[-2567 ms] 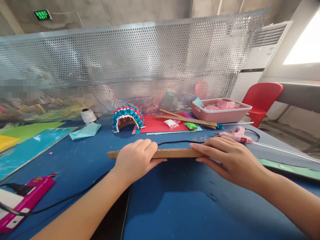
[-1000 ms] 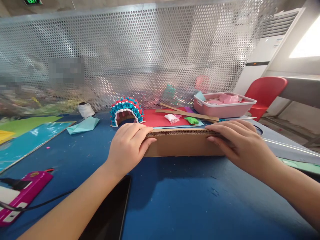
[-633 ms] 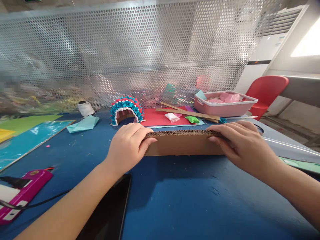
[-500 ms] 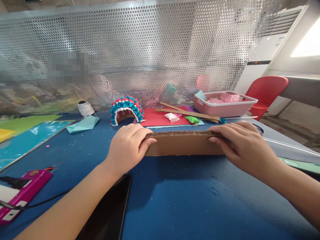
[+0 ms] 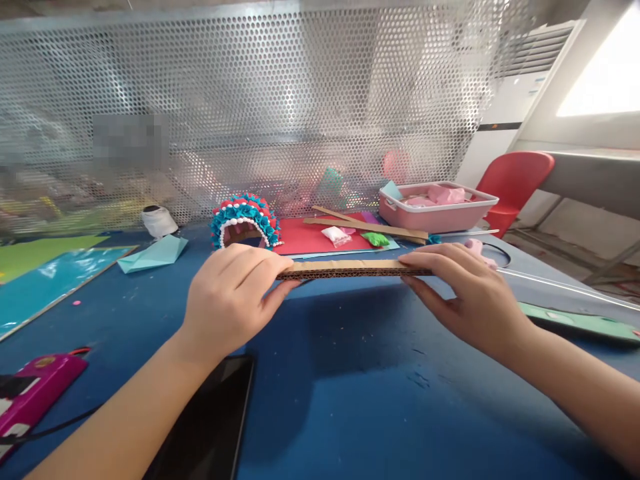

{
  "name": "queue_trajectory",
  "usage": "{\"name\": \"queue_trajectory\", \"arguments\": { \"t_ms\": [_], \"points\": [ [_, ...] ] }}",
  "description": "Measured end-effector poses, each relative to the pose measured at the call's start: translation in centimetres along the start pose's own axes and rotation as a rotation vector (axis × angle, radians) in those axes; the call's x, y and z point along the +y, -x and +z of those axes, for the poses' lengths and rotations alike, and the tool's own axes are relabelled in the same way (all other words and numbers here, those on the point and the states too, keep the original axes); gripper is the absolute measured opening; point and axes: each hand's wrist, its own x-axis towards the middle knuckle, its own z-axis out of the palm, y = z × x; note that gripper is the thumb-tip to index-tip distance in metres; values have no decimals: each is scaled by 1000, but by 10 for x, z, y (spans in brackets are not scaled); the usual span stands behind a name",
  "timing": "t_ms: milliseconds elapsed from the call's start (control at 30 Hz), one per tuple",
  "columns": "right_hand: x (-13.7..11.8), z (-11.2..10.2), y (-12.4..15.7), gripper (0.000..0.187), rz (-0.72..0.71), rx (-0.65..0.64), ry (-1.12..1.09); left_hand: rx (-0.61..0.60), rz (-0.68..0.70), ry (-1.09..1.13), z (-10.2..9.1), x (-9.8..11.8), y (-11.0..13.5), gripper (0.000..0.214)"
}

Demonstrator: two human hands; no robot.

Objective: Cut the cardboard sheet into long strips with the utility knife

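A piece of corrugated cardboard (image 5: 347, 269) is held up above the blue table (image 5: 360, 400), its fluted edge facing me and a thin strip of its upper face showing. My left hand (image 5: 233, 293) pinches its left end, thumb below and fingers on top. At the right end my right hand (image 5: 460, 290) grips it the same way. The cardboard casts a shadow on the tabletop below. Beyond my left hand stands an arch (image 5: 245, 215) covered in blue and red paper flowers with a white beaded rim.
Behind are red paper (image 5: 300, 233), cardboard strips (image 5: 370, 228), a green packet (image 5: 375, 239), a white packet (image 5: 336, 235) and a pink basket (image 5: 437, 215). A dark tablet (image 5: 210, 420) and a magenta power strip (image 5: 45, 387) lie near left. A perforated metal screen (image 5: 275, 100) borders the back.
The cardboard has tilted from showing its broad brown face toward me to lying nearly level, edge-on. Both hands keep their grip on its ends. The view has shifted slightly right.
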Motion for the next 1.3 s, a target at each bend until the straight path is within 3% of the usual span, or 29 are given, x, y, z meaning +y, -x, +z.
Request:
{"name": "queue_trajectory", "arguments": {
  "t_ms": [200,300,433,533,600,767,900,1000,1067,1167,1300],
  "points": [
    [-9,8,5,39,99,-130,-111,-198,-42,55,5,-2,1,22],
    [-14,4,5,33,135,-239,-162,-406,-26,196,9,-2,3,10],
    [-21,-3,5,15,114,-536,-275,-701,-109,451,9,4,4,10],
    [-23,-2,5,18,86,-645,-316,-802,-125,587,10,13,4,8],
    [-21,0,6,20,67,-657,-314,-801,-92,615,13,19,5,4],
    [-18,3,7,16,94,-646,-356,-604,13,469,22,29,9,19],
    [-20,0,4,6,136,-733,-426,-645,-16,423,25,30,13,20],
    [-17,3,3,26,205,-746,-466,-716,-77,517,25,28,12,14],
    [-7,10,5,35,240,-647,-418,-733,-89,556,25,27,11,13],
    [16,23,11,34,261,-480,-195,-739,-63,558,25,27,9,15],
    [40,34,16,68,336,-498,16,-750,-25,541,21,28,8,17]
  ]
}}
